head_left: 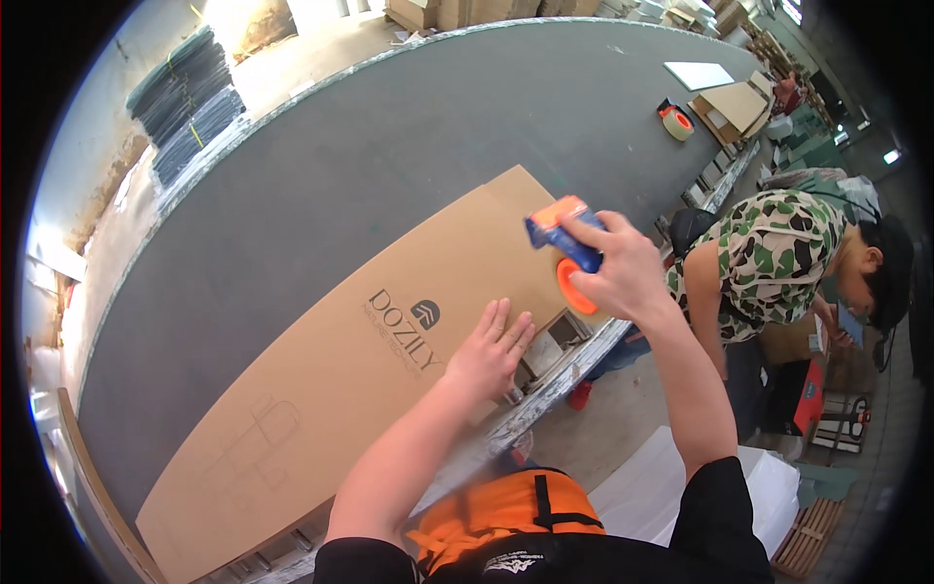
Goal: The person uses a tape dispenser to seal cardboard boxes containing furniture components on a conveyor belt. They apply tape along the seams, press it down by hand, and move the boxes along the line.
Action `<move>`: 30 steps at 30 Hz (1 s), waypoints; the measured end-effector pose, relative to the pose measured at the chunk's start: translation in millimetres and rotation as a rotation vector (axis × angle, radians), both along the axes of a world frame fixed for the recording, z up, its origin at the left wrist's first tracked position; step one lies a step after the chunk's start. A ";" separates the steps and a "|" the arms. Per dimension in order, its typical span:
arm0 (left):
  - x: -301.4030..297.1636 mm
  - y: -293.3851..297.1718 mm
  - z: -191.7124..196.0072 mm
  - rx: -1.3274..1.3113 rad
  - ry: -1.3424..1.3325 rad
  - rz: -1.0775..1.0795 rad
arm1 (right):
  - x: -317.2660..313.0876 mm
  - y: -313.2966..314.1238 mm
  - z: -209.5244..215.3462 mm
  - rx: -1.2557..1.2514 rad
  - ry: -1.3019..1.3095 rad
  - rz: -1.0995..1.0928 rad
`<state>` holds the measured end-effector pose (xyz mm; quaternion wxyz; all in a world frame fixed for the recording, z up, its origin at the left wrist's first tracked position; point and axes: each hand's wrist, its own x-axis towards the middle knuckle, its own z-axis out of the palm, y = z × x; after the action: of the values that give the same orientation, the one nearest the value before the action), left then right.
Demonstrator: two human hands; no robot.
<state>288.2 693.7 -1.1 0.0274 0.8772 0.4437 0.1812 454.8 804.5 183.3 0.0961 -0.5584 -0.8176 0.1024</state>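
A long, flat cardboard box (331, 380) with dark printing and a faint drawn outline lies along the near edge of a grey table (389, 146). My left hand (491, 350) rests on top of the box near its right end, fingers spread. Above that end, my right hand (630, 268) grips a blue and orange tape dispenser (574, 234). An orange ring on the dispenser shows below my fingers. Whether the dispenser touches the box, I cannot tell.
Toward the table's far right lie a second tape dispenser (675, 121), a white panel (699, 75) and cardboard pieces (732, 109). A co-worker in a camouflage shirt (778, 253) bends close by on the right. Dark wrapped stacks (190, 107) stand beyond the table's left edge.
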 end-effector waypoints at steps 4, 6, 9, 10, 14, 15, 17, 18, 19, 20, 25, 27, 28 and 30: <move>5.6 7.3 -6.7 0.020 -0.011 -0.024 | -5.5 24.6 -24.2 -0.469 -0.428 0.165; 2.0 11.3 -3.1 0.072 0.015 -0.025 | -1.3 22.7 -23.6 -0.467 -0.405 0.207; 2.8 14.2 9.4 0.010 0.132 -0.018 | 2.9 25.9 -24.4 -0.493 -0.431 0.207; 1.9 10.2 -8.1 0.130 0.099 -0.001 | -6.3 23.5 -23.7 -0.468 -0.458 0.173; 14.0 12.5 -10.7 -0.009 0.033 -0.054 | 5.9 26.3 -27.0 -0.492 -0.495 0.196; 14.1 12.1 -17.5 0.034 0.011 -0.044 | 3.7 27.3 -23.8 -0.501 -0.492 0.207; 16.3 11.4 -14.4 -0.016 0.073 -0.021 | 6.2 26.2 -23.5 -0.509 -0.500 0.213; 16.2 7.7 -24.3 -0.002 0.044 0.005 | 4.0 21.7 -25.7 -0.503 -0.509 0.222; 17.5 9.7 -20.2 -0.030 0.082 0.001 | 9.3 23.0 -30.4 -0.474 -0.496 0.232; 19.2 10.8 -12.6 -0.053 0.109 -0.007 | 13.3 22.3 -33.2 -0.442 -0.493 0.234; 22.7 19.0 -26.3 -0.072 0.114 0.004 | 15.0 21.9 -31.5 -0.414 -0.439 0.210; 29.6 25.6 -28.8 -0.046 0.077 -0.004 | 21.8 25.1 -33.5 -0.408 -0.435 0.187; 25.3 26.6 -26.9 -0.044 0.081 0.027 | 22.7 29.2 -39.9 -0.401 -0.434 0.174; 23.8 27.8 -4.0 -0.112 0.094 -0.020 | 21.5 31.6 -36.5 -0.435 -0.431 0.139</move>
<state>312.0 721.5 -5.0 0.0576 0.8863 0.4451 0.1145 476.3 836.1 146.8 -0.2084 -0.5175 -0.8143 0.1602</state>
